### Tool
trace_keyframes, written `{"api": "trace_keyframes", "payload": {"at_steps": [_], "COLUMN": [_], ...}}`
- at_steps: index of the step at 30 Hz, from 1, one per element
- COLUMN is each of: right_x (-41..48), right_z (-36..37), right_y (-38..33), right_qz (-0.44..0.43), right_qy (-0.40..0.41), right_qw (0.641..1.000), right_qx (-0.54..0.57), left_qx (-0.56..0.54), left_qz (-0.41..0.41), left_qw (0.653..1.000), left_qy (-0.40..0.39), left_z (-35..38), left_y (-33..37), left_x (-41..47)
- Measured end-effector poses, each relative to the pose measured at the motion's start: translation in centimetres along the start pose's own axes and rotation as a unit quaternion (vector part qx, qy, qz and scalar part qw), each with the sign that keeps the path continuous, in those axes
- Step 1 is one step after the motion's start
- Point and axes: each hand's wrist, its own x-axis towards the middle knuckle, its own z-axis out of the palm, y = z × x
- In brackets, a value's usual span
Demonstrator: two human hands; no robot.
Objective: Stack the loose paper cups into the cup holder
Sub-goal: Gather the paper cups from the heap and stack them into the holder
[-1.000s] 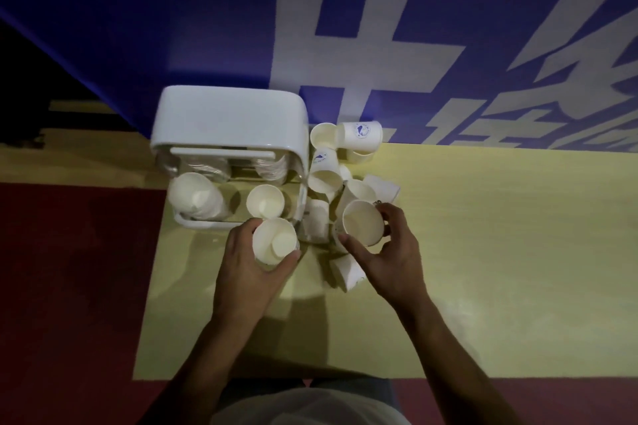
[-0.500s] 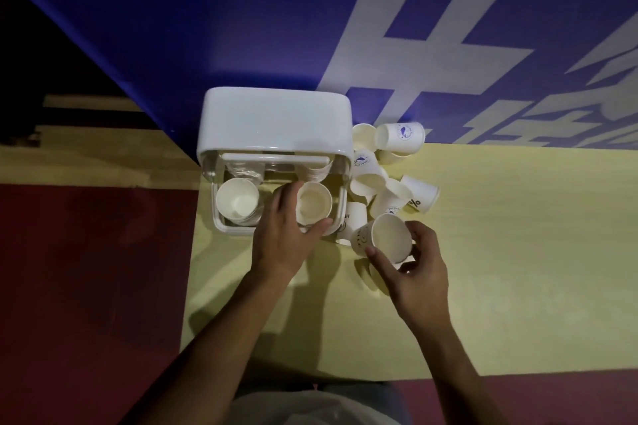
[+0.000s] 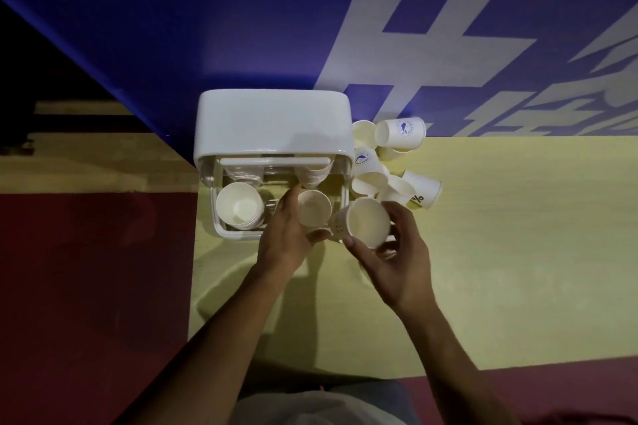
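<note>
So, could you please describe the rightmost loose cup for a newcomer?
Start at the white cup holder on the yellow table; a pile of loose cups lies just right of it. The cup lies on its side at that pile's right edge. It alone bears a black percent sign; its neighbours show blue logos or none.

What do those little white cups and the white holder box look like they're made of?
The small white cup in the right hand, like another white cup the left hand grips, looks like thin paper: matt, rolled rim; loose white cups beside it carry printed blue logos. The white rounded cup holder looks like moulded plastic: smooth, glossy top, see-through lower walls showing cups inside. Neither is certain.
</note>
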Motion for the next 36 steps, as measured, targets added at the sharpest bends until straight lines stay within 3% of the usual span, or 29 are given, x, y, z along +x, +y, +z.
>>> {"api": "trace_keyframes", "payload": {"at_steps": [4, 7, 11, 17, 25, 28, 31, 36], "right_x": [2.1, 3.5, 5.0, 6.8, 8.4, 7.2, 4.8, 0.5], "right_z": [3.6, 5.6, 7.4, 8.2, 7.3, 6.2, 3.7, -2.5], "right_y": [-0.4, 1.2, 4.1, 6.1, 6.2, 5.8, 5.7, 8.7], "right_qz": [-0.075, -0.087, -0.097, -0.093, -0.139, -0.133, -0.097, -0.006], "right_qy": [-0.029, -0.061, -0.091, -0.166, -0.208, -0.181, -0.088, 0.012], "right_qw": [0.997, 0.993, 0.983, 0.967, 0.952, 0.961, 0.983, 0.996], "right_qx": [-0.012, -0.046, -0.125, -0.167, -0.179, -0.162, -0.127, -0.093], "left_qx": [-0.076, -0.147, -0.218, -0.151, -0.169, -0.161, -0.072, 0.019], "left_qz": [0.002, -0.046, -0.046, -0.043, -0.048, -0.037, 0.052, 0.181], "left_qw": [0.997, 0.988, 0.973, 0.988, 0.984, 0.984, 0.985, 0.983], "left_qy": [0.015, 0.027, 0.052, 0.009, 0.035, 0.069, 0.146, 0.018], "left_z": [-0.3, -1.0, -1.3, -0.7, 0.4, 0.1, 0.4, 3.9], "left_y": [-1.6, -1.6, -0.9, -0.7, -1.4, -0.4, 0.8, 5.9], "left_x": [-0.7, -1.3, -1.0, 0.2, 0.5, -0.6, -3.2, -5.2]}}
